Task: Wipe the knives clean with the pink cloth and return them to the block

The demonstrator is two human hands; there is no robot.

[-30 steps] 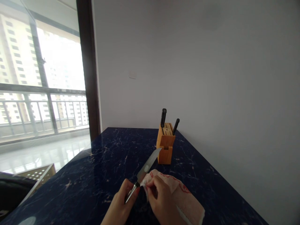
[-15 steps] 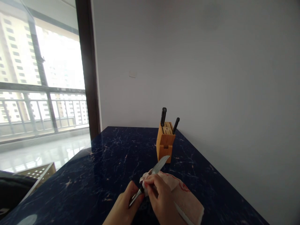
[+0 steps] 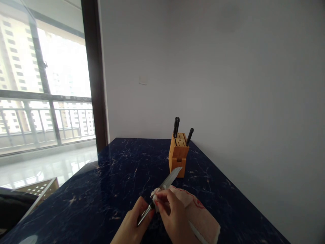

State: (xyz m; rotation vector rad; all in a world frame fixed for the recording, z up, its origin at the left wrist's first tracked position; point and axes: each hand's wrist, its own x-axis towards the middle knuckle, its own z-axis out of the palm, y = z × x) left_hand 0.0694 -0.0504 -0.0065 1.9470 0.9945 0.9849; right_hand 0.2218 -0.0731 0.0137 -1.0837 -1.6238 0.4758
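My left hand [image 3: 137, 217] is closed round the handle of a kitchen knife [image 3: 170, 178], whose blade slants up and away to the right. Between its fingertips my right hand [image 3: 172, 211] pinches a bunched part of a pale pink cloth [image 3: 201, 217] against the base of the blade, near the handle. The rest of the cloth, with a red line pattern, spreads to the right, partly hidden by my right hand. Just beyond the blade tip stands a wooden knife block [image 3: 178, 154], with black-handled knives [image 3: 176, 127] in its slots.
The dark blue marbled table [image 3: 127, 173] runs back to a grey wall [image 3: 228, 84]. At the lower left, beside the table, is a light perforated chair or basket [image 3: 42, 189] with dark fabric. A window [image 3: 66, 67] with a railing is on the left.
Both hands, the knife and the cloth have barely shifted; the cloth bunch sits slightly lower toward the handle. The view has moved a little.
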